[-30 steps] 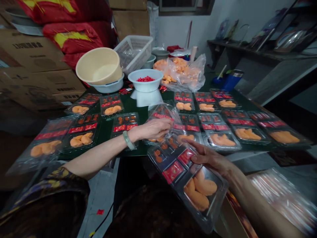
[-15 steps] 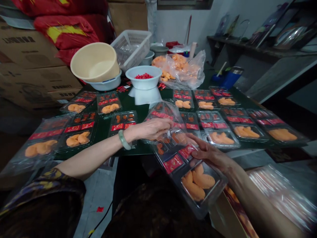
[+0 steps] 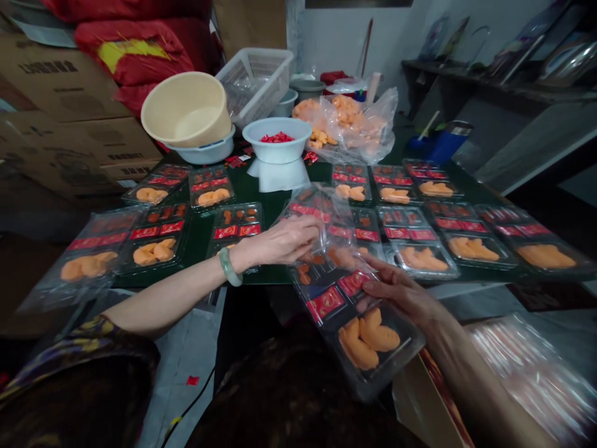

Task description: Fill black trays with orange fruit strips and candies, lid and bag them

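1. Left hand (image 3: 280, 241): fingers closed, pinching clear plastic wrap (image 3: 313, 211) above the green table (image 3: 275, 275).
2. Right hand (image 3: 396, 292): fingers curled, gripping the edge of a plastic tray (image 3: 359, 311), held tilted just past the table edge.
3. Tray: carries orange pieces (image 3: 368, 336) and red packets (image 3: 325, 303). Judged light, thin-walled and slippery (hold by the rim).

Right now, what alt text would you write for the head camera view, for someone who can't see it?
Two bare hands work over a green table: the right hand holds a clear plastic tray of orange pieces and red packets, and the left hand, wearing a green bangle, touches a clear plastic sheet. More trays and a white bowl stand on the table.
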`<state>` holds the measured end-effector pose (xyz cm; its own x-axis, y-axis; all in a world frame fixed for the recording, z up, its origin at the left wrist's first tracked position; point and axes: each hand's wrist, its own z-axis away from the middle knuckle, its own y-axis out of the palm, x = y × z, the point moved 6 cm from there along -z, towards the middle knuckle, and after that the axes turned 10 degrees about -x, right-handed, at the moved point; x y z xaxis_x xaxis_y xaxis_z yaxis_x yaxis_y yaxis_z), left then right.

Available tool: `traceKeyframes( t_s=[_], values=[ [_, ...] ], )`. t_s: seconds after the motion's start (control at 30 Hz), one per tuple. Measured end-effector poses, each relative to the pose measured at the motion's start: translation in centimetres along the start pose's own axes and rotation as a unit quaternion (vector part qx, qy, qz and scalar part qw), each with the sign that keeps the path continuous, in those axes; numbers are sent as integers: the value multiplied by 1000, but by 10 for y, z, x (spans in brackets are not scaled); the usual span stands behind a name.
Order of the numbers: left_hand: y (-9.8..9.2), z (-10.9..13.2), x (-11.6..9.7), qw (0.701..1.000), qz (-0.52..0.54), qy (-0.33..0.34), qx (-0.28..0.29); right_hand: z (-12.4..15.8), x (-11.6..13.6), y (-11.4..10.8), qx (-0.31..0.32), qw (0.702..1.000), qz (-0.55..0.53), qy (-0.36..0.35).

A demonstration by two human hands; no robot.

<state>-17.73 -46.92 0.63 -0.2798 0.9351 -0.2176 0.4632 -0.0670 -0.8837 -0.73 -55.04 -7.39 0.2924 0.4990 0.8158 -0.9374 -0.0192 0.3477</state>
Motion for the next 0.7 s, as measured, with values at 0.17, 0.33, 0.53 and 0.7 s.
traceKeyframes(
  t_s=[0.17,0.33,0.53,0.7],
  values=[
    [10,8,35,979,-109,-167,-28,1,1,-1,-13,1000,-7,-8],
    [19,12,47,962,59,-260,-60,5,5,-3,-66,996,-39,-40],
    [18,21,40,914,249,-297,-121,8,3,-3,-100,992,-62,-45],
    [5,32,55,903,173,-320,-227,-2,4,3,-68,996,-52,-35]
  ],
)
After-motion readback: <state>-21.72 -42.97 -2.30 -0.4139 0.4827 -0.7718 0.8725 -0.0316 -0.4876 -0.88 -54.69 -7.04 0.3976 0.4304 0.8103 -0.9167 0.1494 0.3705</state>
